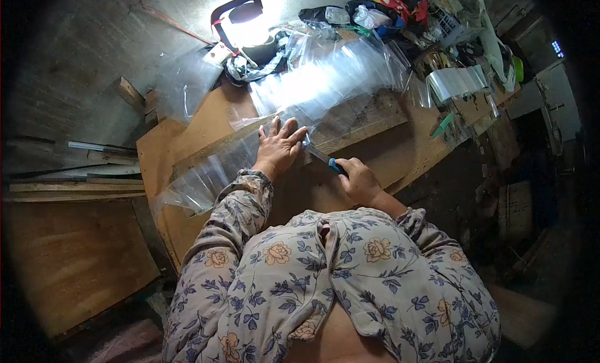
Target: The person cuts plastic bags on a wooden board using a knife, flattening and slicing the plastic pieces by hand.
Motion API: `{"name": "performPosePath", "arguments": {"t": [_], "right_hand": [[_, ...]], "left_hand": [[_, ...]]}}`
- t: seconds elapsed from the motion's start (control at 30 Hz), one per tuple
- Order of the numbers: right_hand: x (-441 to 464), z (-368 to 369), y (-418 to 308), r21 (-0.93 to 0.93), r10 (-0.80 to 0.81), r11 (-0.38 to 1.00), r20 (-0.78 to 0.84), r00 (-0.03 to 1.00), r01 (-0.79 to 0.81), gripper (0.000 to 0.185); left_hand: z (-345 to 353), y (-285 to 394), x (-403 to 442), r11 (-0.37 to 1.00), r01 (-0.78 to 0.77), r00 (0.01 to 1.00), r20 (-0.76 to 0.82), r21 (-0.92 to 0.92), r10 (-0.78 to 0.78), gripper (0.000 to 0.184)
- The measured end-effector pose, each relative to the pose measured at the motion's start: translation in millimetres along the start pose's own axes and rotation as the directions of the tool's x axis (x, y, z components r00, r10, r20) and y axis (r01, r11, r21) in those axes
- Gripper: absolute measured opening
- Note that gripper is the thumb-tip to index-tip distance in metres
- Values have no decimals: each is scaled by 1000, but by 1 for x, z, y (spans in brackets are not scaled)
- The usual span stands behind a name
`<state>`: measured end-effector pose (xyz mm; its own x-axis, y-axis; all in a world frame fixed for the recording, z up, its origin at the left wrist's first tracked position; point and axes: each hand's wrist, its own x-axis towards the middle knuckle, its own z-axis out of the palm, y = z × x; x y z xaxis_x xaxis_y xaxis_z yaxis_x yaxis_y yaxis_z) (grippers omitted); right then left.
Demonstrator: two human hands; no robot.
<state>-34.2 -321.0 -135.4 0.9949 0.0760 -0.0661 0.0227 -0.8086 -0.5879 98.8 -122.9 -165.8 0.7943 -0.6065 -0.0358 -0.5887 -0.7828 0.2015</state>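
My left hand (277,149) lies with its fingers spread, pressing on a strip of clear plastic sheets (212,172) laid along a wooden board (369,120). In my right hand (361,180) is a knife with a blue handle (337,167). Its metal blade (317,152) points up and left, and the tip is close beside the fingers of my left hand, at the board's edge. Whether the blade touches the plastic there, I cannot tell.
Behind the board lies a wide spread of clear plastic (325,75) under a bright lamp (247,25). Rolled clear film (457,83) and a green strip (443,125) are at the right. Bags and cloths (375,13) crowd the back of the brown table (172,141).
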Motion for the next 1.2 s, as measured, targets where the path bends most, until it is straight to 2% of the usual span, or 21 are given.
{"name": "performPosePath", "arguments": {"t": [0.13, 0.23, 0.3, 0.37, 0.43, 0.47, 0.63, 0.7, 0.77, 0.8, 0.83, 0.9, 0.93, 0.97, 1.03, 1.07, 1.13, 1.17, 1.2], "right_hand": [[16, 16, -2, -8, 6, 1000, -41, 999, -7, 34], [37, 30, -12, -14, -1, 1000, -97, 995, 0, 34], [50, 33, -24, -121, 124, 984, -42, 991, -128, 32], [55, 34, -21, -148, 97, 983, -60, 993, -105, 30], [51, 29, -13, -62, 34, 997, -83, 996, -39, 29], [49, 27, -11, -59, 79, 995, -87, 993, -84, 28], [65, 26, 4, -44, 21, 999, -115, 993, -26, 29], [94, 31, 3, -111, -27, 994, -131, 991, 13, 30], [128, 26, -2, -193, -5, 981, -173, 985, -29, 30], [140, 23, -6, -76, 37, 995, -242, 970, -57, 30], [147, 25, -11, -73, 30, 996, -244, 969, -49, 30], [155, 34, -23, -29, -35, 999, -187, 982, 30, 35], [153, 40, -36, 19, -39, 999, -182, 983, 43, 45], [149, 39, -44, -53, 68, 996, -9, 998, -68, 57], [143, 38, -61, -204, 116, 975, 157, 981, -83, 58], [146, 44, -58, -223, 102, 973, 166, 981, -63, 46], [154, 45, -50, -197, 95, 979, 174, 980, -60, 40], [158, 43, -45, -170, 92, 984, 179, 980, -61, 34], [159, 37, -45, -174, 94, 983, 171, 981, -63, 26]], "left_hand": [[-3, 1, -1, 999, 2, 999, 40, 35, -4, 47], [1, 0, -1, 1000, 12, 1000, -6, 24, -12, 52], [-1, 1, -1, 1000, 12, 1000, 2, 10, -12, 55], [0, 0, -1, 1000, 17, 1000, 14, 12, -17, 56], [2, -1, -2, 1000, 15, 1000, -11, 16, -14, 56], [3, -1, -2, 1000, 20, 1000, -12, 21, -20, 55], [2, -1, -2, 999, 31, 999, 18, 36, -31, 57], [6, -3, -2, 1000, 24, 999, -32, 10, -24, 60], [5, -1, -3, 999, 35, 998, -51, -14, -35, 63], [3, -2, -3, 998, 44, 996, -74, -38, -47, 65], [4, -6, -2, 998, 49, 996, -78, -31, -51, 65], [9, -12, -4, 965, -7, 982, -185, -262, -43, 69], [6, -14, -8, 906, -68, 951, -303, -419, -69, 66], [11, -18, -8, 855, -219, 869, -492, -471, -48, 57], [16, -23, -11, 817, -272, 787, -606, -508, -115, 53], [19, -25, -15, 821, -264, 786, -606, -506, -121, 53], [5, -23, -23, 962, -109, 820, -570, -252, -57, 55], [0, -23, -29, 962, -102, 817, -573, -252, -64, 55], [-5, -25, -37, 983, 66, 843, -517, -171, -146, 57]]}}
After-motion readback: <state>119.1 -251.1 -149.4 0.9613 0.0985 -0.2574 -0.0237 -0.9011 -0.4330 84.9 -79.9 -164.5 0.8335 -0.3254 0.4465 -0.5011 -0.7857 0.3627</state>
